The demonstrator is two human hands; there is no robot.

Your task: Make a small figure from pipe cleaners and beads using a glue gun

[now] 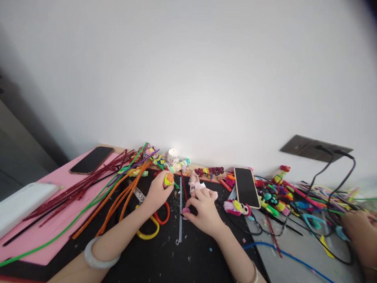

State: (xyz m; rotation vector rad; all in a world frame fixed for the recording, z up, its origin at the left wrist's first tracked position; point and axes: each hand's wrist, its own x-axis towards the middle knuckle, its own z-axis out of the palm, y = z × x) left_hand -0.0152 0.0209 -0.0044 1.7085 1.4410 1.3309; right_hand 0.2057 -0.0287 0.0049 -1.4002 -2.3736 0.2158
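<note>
My left hand [159,190] is closed around a small yellow and orange fuzzy pipe-cleaner piece [169,179], whose end pokes out above the fist. My right hand [204,210] is low over the black mat [165,259], thumb and index finger around a small pink piece [185,212]. Its other fingers lie against a pale pink crumpled thing [194,182], partly hidden by the hand. Between both hands lies a pale narrow strip [180,212]. Scissors with yellow [149,237] and red handles are under my left forearm.
Pipe cleaners [97,210] lie across a pink sheet [55,245] at left, beside a dark phone [92,160]. A paper cup [172,157] is by the wall. Rightward are a pale-framed phone [247,186], a pink figure [237,207], cables and another person's hand [359,232].
</note>
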